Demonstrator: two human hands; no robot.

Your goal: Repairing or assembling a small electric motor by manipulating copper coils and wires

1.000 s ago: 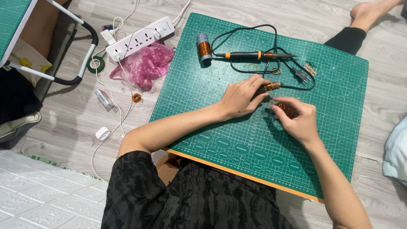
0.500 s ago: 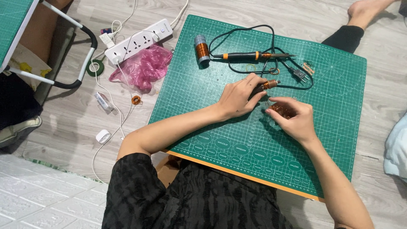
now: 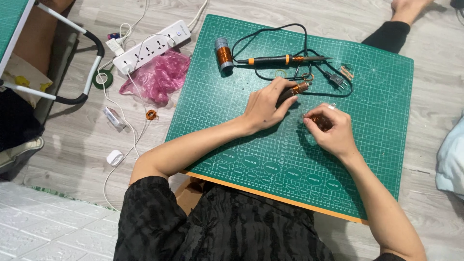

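The left hand [image 3: 265, 106] lies on the green cutting mat [image 3: 241, 145], its fingers curled around a dark rod wound with copper wire [image 3: 296, 90], whose coiled end sticks out past the fingertips. Just beside it, the right hand [image 3: 333, 133] has thumb and fingers pinched on a small copper coil [image 3: 319, 120], low over the mat. Beyond the hands, a soldering iron [image 3: 285, 60] lies across its looped black cord [image 3: 299, 77], with a spool of copper wire [image 3: 224, 54] standing left of it. Off the mat on the wooden floor, a crumpled pink plastic bag [image 3: 157, 77] sits beside a white power strip [image 3: 152, 46]; I cannot tell what the bag holds.
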